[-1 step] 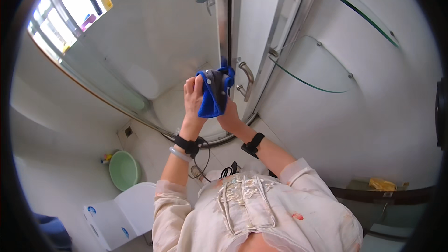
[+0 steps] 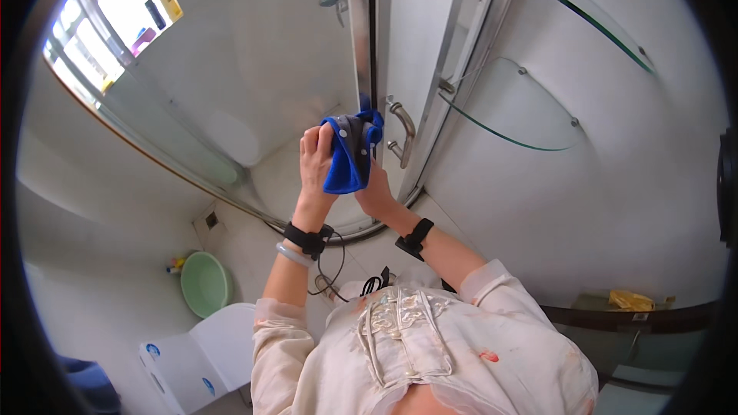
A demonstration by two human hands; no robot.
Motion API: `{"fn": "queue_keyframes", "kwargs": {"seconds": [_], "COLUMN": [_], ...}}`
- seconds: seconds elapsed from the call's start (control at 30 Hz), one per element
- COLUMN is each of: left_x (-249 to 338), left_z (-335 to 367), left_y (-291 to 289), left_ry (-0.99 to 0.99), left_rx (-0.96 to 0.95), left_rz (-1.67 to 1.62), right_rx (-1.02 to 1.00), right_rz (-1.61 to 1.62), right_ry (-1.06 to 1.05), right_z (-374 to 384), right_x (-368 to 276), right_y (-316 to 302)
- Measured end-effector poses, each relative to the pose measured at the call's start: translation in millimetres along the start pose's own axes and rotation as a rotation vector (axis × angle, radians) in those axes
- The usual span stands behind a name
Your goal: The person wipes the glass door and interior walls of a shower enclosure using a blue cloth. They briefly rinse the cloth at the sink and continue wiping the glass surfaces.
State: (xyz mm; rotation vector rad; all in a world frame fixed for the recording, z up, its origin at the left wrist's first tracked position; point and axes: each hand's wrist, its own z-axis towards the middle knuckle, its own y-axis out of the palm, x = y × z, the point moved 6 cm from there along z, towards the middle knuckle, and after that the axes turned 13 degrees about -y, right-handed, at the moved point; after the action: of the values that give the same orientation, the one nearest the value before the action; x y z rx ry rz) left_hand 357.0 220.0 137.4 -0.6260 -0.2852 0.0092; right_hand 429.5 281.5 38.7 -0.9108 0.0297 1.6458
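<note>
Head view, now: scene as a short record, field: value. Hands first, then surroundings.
left hand: fingers curled on the left side of the blue-and-gray cloth
right hand: at the cloth's lower right; fingers mostly hidden, grip unclear
cloth state: bunched, white dots on the gray part
metal door handle: right of the cloth, not held
glass shelves: two, on the right wall
green basin: low on the left
yellow bottle: by the window, upper left

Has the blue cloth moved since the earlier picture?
No, not noticeably: the blue cloth keeps about the same place, to the left of the metal door handle.
</note>
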Motion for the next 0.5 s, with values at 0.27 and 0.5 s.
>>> {"fn": "queue_keyframes", "kwargs": {"seconds": [0.27, 0.5], "left_x": [-168, -320], "left_z": [31, -67], "left_y": [-71, -98], "left_ry": [-0.23, -0.71], "left_rx": [0.437, 0.821], "left_rz": [-0.263, 0.262], "right_rx": [-0.035, 0.009], "right_rz": [-0.03, -0.014], "right_ry": [0.014, -0.003], "right_z": [3, 3], "right_x": [2, -6], "right_y": [-4, 4]}}
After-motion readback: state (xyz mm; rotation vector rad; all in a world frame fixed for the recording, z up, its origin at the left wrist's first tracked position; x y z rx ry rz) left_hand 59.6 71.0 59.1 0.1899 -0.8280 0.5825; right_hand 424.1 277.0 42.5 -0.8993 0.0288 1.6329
